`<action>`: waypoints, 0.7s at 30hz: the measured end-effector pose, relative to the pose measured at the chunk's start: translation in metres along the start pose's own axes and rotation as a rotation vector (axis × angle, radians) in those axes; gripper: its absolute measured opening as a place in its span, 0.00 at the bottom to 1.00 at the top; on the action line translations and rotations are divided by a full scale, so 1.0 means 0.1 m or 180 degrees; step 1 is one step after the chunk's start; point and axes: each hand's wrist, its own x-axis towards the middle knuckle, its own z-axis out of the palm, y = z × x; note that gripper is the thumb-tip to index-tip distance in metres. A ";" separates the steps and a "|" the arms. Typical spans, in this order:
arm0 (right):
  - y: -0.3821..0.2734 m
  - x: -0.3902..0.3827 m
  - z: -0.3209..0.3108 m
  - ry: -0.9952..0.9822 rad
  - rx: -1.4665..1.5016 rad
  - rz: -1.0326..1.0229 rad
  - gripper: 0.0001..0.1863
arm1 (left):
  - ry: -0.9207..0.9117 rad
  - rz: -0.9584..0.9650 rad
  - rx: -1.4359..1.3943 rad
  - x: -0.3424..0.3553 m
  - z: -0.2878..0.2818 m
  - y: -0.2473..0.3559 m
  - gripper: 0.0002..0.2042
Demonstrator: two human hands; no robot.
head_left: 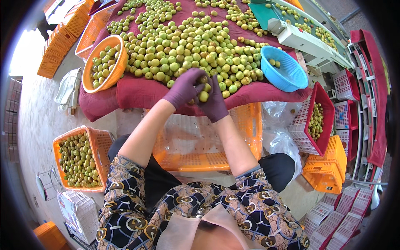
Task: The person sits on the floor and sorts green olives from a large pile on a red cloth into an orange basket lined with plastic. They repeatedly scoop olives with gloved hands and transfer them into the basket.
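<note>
My left hand point(185, 87), in a purple glove, curls round green-yellow fruit point(203, 96) at the front edge of the sorting surface. My right hand point(213, 102), also gloved, cups fruit from the other side, close against the left. A large pile of fruit point(179, 50) lies on the maroon cloth point(100, 104) beyond them. An orange bowl point(87, 75) of fruit stands at left, a blue bowl point(283, 79) with a few fruits at right. Below my hands an orange crate point(191, 160) has clear plastic inside.
A crate of fruit point(77, 158) is at lower left, a red crate point(306, 125) at right. Orange crates point(58, 46) are stacked at upper left near a person's dark-clothed arm point(43, 27). A sorting machine point(308, 41) is at upper right, clear bags point(275, 141) below.
</note>
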 end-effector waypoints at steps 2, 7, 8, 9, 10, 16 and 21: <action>-0.13 0.00 -0.15 -0.0123 0.0407 0.0016 0.26 | -0.0352 0.0499 -0.0104 0.02 0.05 0.13 0.25; -0.53 -0.07 -0.55 -0.1070 0.1253 -0.0127 0.19 | -0.0268 0.1183 -0.0615 -0.01 0.12 0.27 0.32; -0.65 -0.14 -0.45 -0.1100 0.1506 -0.0124 0.20 | -0.0342 0.1009 -0.0881 0.00 0.12 0.32 0.34; -0.80 -0.18 -0.41 -0.1115 0.1759 -0.0146 0.21 | -0.0023 0.1120 -0.0782 0.02 0.12 0.40 0.33; -0.98 -0.18 -0.38 -0.1330 0.1994 -0.0181 0.21 | 0.0167 0.1058 -0.0961 0.03 0.07 0.45 0.32; -2.39 -0.22 -0.80 0.0323 0.2033 -0.1683 0.34 | 0.0770 -0.0238 -0.0186 0.01 -0.24 -0.13 0.15; -1.98 -0.27 -0.86 0.0867 -0.0667 -0.1596 0.32 | -0.0074 -0.0731 0.0882 -0.17 -0.32 -0.47 0.14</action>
